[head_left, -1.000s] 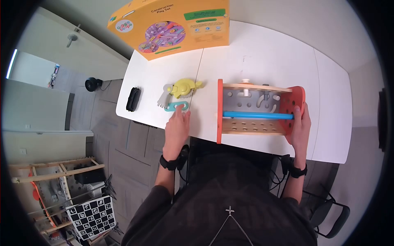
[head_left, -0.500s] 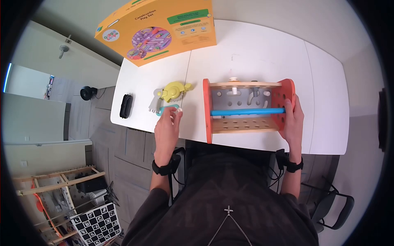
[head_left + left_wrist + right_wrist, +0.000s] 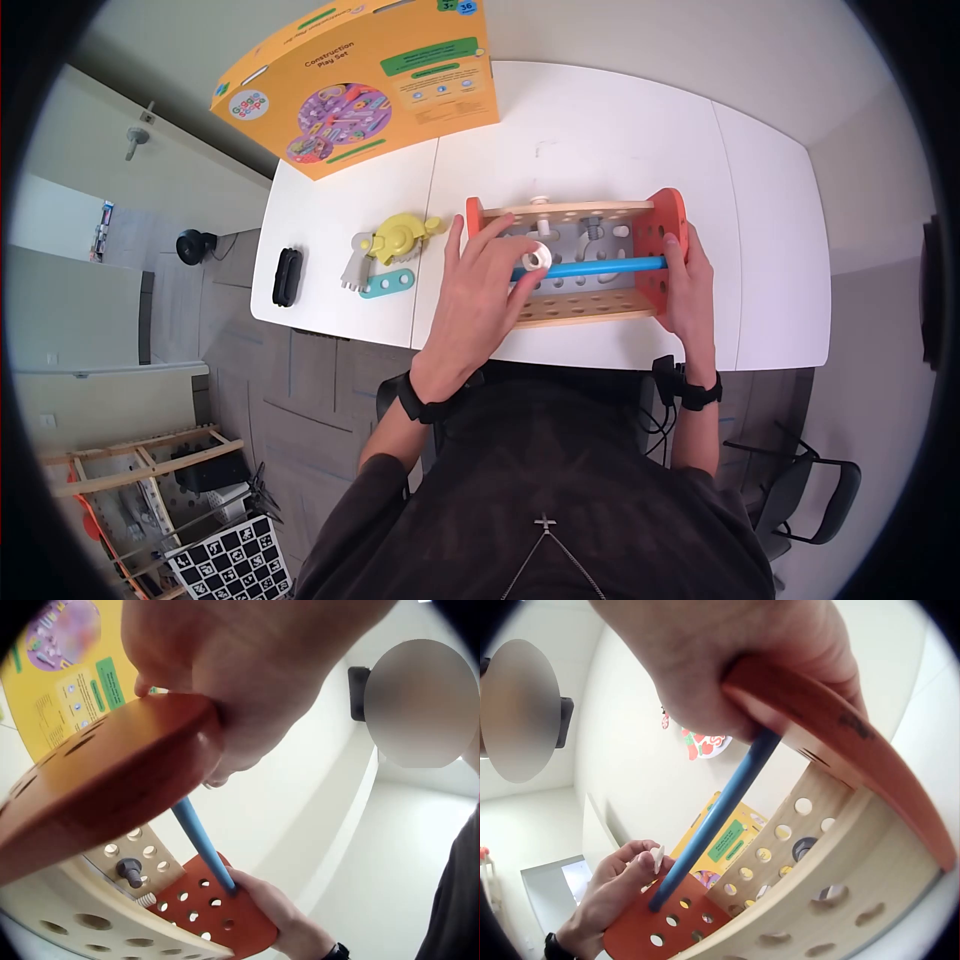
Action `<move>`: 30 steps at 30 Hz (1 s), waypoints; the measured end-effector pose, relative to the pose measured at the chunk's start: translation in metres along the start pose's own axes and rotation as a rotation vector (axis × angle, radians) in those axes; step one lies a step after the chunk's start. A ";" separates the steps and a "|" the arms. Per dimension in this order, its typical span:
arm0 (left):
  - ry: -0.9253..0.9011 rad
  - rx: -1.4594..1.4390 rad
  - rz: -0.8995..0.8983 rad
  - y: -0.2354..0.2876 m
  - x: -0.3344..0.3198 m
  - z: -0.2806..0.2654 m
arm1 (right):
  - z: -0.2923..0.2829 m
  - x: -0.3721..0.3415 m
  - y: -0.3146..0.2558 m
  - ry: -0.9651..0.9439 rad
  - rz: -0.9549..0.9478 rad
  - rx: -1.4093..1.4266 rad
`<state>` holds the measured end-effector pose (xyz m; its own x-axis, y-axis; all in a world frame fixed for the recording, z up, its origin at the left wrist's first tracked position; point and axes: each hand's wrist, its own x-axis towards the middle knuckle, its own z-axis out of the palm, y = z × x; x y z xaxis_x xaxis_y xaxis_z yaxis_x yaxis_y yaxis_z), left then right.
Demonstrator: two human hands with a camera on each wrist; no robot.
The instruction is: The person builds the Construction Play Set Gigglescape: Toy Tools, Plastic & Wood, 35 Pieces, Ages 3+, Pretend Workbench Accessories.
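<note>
Over the left end of a toy toolbox [image 3: 575,304], my left hand [image 3: 474,305] pinches a small white nut [image 3: 541,248] between thumb and finger. In the right wrist view the white nut [image 3: 658,859] shows edge-on in those fingertips. My right hand [image 3: 690,290] grips the red right end panel [image 3: 667,212], its thumb close to the end of the blue rod [image 3: 610,268]. That rod spans both end panels. A white bolt [image 3: 544,227] and a grey bolt [image 3: 593,229] sit in the toolbox's perforated wood.
Left of the toolbox lie a yellow toy saw [image 3: 400,238], a grey toothed piece [image 3: 356,263] and a teal strip with holes [image 3: 388,284]. A black case [image 3: 287,277] is near the table's left edge. An orange-yellow play set box [image 3: 410,60] stands at the back.
My left hand has picked up the white nut near the teal strip and carried it right, over the toolbox's left end. My right hand keeps its grip on the red panel.
</note>
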<state>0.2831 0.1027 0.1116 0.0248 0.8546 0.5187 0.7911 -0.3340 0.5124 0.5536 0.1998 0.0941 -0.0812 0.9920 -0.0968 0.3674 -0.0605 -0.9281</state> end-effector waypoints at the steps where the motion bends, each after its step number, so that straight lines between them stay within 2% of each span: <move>1: -0.020 -0.015 0.012 -0.001 0.001 0.002 | 0.000 0.000 -0.002 0.013 -0.006 -0.025; 3: 0.008 -0.016 0.018 -0.001 0.001 0.006 | 0.001 -0.002 -0.007 0.038 -0.014 -0.075; 6: -0.003 -0.051 0.007 -0.001 0.002 0.007 | 0.009 0.002 0.003 0.390 -0.502 -0.372; 9: -0.051 -0.100 -0.071 0.000 0.001 0.007 | 0.011 -0.012 -0.019 0.481 -0.804 -0.585; 12: -0.066 -0.121 -0.086 -0.002 0.000 0.006 | 0.024 -0.040 -0.031 0.097 -0.690 -0.418; 15: -0.034 -0.149 -0.033 -0.005 -0.002 0.010 | 0.050 -0.058 -0.054 -0.265 -0.400 -0.178; 18: -0.029 -0.124 0.022 -0.006 -0.002 0.010 | 0.074 -0.056 -0.053 -0.316 -0.188 -0.076; 25: -0.072 -0.074 0.086 -0.007 -0.004 0.011 | 0.080 -0.054 -0.043 -0.362 -0.126 -0.003; 30: -0.147 -0.065 0.038 -0.004 -0.006 0.007 | 0.078 -0.052 -0.042 -0.421 -0.105 0.042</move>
<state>0.2841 0.1014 0.1019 0.1469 0.8881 0.4356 0.7470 -0.3883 0.5396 0.4699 0.1420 0.1101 -0.4901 0.8617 -0.1316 0.2999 0.0249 -0.9536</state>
